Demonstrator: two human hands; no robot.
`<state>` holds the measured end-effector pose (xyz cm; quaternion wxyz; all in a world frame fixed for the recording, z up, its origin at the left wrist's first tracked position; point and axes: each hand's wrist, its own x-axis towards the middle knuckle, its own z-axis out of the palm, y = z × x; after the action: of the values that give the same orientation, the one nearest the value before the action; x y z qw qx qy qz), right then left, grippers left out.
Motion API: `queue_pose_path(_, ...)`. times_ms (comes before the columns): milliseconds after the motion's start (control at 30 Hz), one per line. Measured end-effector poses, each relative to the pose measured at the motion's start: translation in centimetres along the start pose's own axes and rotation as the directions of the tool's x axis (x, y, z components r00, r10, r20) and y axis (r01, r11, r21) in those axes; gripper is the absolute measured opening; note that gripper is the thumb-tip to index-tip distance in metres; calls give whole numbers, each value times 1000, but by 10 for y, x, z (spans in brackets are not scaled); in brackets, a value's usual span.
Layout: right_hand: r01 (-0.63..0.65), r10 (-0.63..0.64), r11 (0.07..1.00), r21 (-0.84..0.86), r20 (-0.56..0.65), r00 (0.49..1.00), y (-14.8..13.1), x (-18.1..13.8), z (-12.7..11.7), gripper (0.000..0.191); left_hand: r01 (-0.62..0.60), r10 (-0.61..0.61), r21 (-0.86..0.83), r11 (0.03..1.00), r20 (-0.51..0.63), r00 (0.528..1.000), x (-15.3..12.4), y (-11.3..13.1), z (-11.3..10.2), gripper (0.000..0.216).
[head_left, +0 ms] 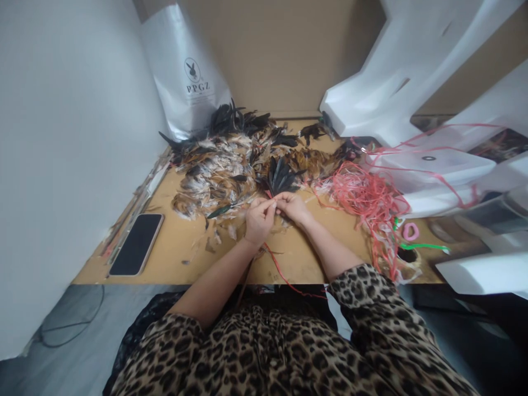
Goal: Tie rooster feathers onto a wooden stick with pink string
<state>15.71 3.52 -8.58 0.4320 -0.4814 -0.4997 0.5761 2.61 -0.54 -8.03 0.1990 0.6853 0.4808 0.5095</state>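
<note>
One shirt (264,357), two hands (260,221) (291,208), one feather-bunch (281,175)

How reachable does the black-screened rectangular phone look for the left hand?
Probably yes: between the left hand and the phone lie only loose feathers and bare tan tabletop, though that hand is busy at the black feather bundle.

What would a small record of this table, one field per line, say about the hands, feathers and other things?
Left hand: pinching at the base of the dark feathers
Right hand: meets the left there; exact grip hidden
Loose feathers: spread beyond the hands
Red strands: tangled at right
Phone: left side, screen dark
Bag: at back left
</note>
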Motion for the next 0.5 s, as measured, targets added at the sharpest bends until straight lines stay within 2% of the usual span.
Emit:
queue_pose_path(133, 132, -131, 989, 65, -17, 991, 8, 4, 6, 17, 3, -2, 25, 1000, -19, 1000, 2, 1, 0, 24)
queue_pose_path(233, 207, -206, 978, 28, -36, 978, 10, 3, 8, 13, -1, 2, 39, 999, -40, 999, 2, 3, -1, 25)
queue_pose_path(367, 204, -203, 978, 39, -37, 978, 10, 2, 8, 11, 23, -23, 4, 1000, -52, 998, 2, 5, -1, 24)
queue_pose_path(433, 167, -162, 978, 125, -46, 986, 10, 2, 7, 14, 80, -83, -71, 994, -49, 995, 4, 5, -3, 24)
queue_pose_path(500, 130, -123, 967, 220, -49, 991, 9, 3, 7, 19, 221, -231, -219, 950, -23, 973, 10, 3, -7, 26)
